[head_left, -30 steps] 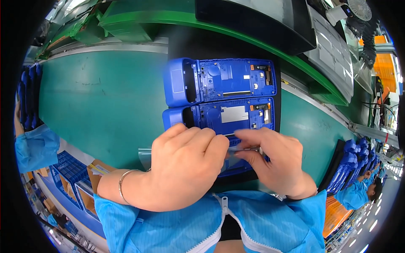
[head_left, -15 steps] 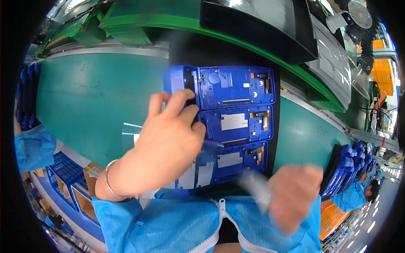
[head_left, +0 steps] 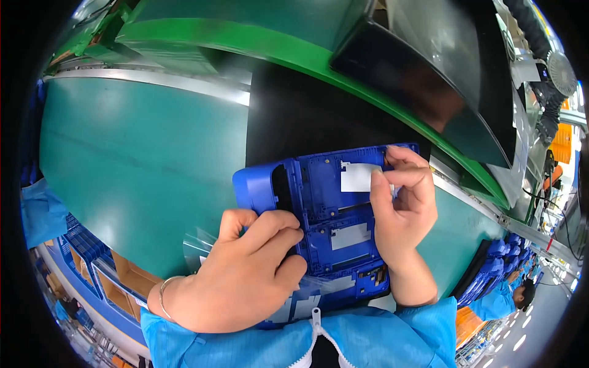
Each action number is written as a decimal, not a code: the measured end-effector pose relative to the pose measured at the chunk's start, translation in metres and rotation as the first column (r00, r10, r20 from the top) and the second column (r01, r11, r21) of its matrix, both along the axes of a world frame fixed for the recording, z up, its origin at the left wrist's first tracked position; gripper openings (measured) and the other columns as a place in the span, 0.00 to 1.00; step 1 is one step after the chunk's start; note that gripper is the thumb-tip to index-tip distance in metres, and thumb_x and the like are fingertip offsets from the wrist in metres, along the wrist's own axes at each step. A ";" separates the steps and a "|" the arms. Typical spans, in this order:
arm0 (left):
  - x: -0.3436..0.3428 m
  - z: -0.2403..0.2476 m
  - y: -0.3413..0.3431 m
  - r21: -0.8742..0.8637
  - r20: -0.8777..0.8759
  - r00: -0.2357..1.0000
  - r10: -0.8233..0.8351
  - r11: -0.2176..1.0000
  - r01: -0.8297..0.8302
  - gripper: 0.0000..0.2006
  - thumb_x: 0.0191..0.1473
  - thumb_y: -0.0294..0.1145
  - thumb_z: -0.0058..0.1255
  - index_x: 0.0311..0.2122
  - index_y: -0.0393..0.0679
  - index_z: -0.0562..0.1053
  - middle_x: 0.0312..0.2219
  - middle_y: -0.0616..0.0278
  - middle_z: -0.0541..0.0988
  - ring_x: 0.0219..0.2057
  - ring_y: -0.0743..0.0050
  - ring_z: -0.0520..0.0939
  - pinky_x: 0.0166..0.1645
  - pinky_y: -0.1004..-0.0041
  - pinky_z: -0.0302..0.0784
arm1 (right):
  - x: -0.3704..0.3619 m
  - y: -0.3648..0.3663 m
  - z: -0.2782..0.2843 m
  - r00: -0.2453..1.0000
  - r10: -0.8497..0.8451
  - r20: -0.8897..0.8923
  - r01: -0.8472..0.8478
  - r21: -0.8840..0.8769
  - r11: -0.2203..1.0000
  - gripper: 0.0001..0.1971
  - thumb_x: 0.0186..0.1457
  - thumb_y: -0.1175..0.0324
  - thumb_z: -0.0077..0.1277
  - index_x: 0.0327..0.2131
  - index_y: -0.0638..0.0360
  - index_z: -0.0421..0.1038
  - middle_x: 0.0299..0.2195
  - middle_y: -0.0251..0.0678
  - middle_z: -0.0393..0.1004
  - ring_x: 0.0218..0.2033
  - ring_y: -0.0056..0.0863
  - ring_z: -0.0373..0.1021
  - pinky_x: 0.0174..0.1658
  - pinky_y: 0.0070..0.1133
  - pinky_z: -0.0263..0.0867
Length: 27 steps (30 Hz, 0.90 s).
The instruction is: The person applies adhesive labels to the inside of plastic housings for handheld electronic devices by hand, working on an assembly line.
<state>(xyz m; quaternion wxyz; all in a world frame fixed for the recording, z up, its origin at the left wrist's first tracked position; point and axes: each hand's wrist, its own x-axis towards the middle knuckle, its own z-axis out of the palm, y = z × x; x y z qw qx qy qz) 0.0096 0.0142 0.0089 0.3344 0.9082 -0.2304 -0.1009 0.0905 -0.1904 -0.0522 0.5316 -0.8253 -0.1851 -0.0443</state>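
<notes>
Several blue plastic housings [head_left: 319, 184] lie side by side in front of me, open side up. At the top one, my right hand [head_left: 405, 208] pinches thumb and fingers at the right end of a white rectangular label [head_left: 358, 178]. A silver-white panel [head_left: 351, 237] shows in the housing below. My left hand [head_left: 251, 270] is curled over the housings' left edge, fingertips by the dark slot [head_left: 280, 187]. Clear film [head_left: 316, 286] shows beside its knuckles; whatever its fingers grip is hidden.
A black mat [head_left: 307, 110] covers part of the green worktop [head_left: 141, 159]. Beyond runs a green ledge [head_left: 245, 37] with a dark panel [head_left: 423, 80]. More blue housings [head_left: 497, 257] stand at right, near a co-worker [head_left: 506, 297]. Cardboard-lined bins [head_left: 123, 276] sit at lower left.
My right hand has moved up and inward from the lower right to the top housing. A white label now shows there. The view has shifted, so the housings appear lower.
</notes>
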 end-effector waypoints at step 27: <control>-0.001 -0.004 -0.004 -0.029 0.018 0.998 0.054 0.998 -0.054 0.14 0.27 0.37 0.57 0.20 0.41 0.68 0.34 0.54 0.76 0.41 0.60 0.74 0.42 0.64 0.59 | -0.002 0.004 0.000 0.998 0.002 0.069 0.003 -0.075 0.997 0.08 0.48 0.87 0.50 0.31 0.64 0.67 0.47 0.44 0.64 0.44 0.24 0.64 0.53 0.24 0.58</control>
